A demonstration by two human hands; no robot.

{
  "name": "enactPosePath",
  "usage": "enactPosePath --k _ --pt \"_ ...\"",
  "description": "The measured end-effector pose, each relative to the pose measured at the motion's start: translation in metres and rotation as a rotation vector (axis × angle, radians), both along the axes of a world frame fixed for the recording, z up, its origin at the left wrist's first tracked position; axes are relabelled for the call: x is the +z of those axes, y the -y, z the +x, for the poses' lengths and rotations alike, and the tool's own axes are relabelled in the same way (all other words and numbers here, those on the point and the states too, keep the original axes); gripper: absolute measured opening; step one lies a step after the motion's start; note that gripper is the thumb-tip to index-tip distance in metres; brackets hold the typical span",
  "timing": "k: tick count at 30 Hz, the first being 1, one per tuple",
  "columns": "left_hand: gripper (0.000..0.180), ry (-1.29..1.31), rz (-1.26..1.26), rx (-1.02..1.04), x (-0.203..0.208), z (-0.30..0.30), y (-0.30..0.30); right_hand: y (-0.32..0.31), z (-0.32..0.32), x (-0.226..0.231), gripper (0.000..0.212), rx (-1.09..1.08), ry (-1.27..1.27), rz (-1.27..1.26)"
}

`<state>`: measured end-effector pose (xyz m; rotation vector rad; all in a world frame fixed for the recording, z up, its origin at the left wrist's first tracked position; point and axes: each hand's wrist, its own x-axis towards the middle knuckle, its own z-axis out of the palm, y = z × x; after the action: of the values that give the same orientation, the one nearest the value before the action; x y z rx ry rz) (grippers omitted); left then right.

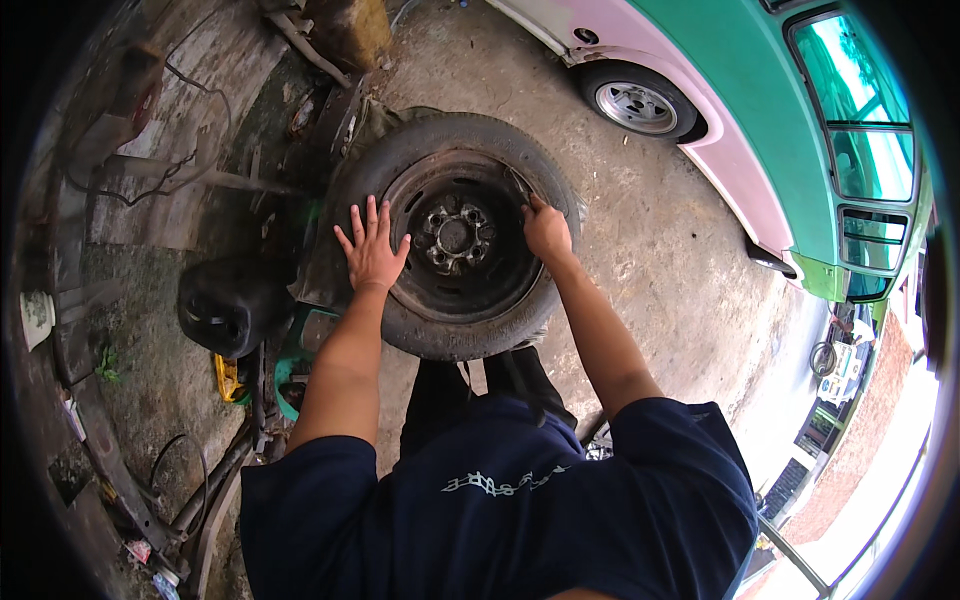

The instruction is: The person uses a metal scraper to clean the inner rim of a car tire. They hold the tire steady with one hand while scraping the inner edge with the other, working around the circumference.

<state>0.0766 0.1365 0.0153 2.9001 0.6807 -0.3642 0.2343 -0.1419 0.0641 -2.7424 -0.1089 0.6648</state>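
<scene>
A wheel [455,331] with a black tire and a dark, dirty steel rim lies face up in front of me. In its middle are the hub hole and several bolt holes ringed with worn, pale metal. My left hand [373,250] rests with fingers spread on the left sidewall, by the rim's edge. On the right side of the rim, my right hand [547,232] is closed around a thin, dark metal tool [519,185]. The tool's tip points toward the far right edge of the rim; its exact kind is too small to make out.
A green and pink van [740,130] is parked at the far right. To the left are a black rounded object [225,305], a green basin [287,385] and a yellow item [229,378]. Metal bars and cables clutter the left wall. Stained concrete [650,240] lies between wheel and van.
</scene>
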Motion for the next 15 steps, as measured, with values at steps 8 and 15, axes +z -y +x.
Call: enactPosePath --k 8,15 --pt "0.08 -0.019 0.02 -0.006 -0.005 0.001 0.0 0.001 -0.011 -0.012 0.043 -0.155 0.049 -0.011" --pt "0.084 -0.009 0.038 0.009 -0.006 -0.001 0.003 0.003 -0.018 -0.016 0.042 -0.137 0.068 0.09"
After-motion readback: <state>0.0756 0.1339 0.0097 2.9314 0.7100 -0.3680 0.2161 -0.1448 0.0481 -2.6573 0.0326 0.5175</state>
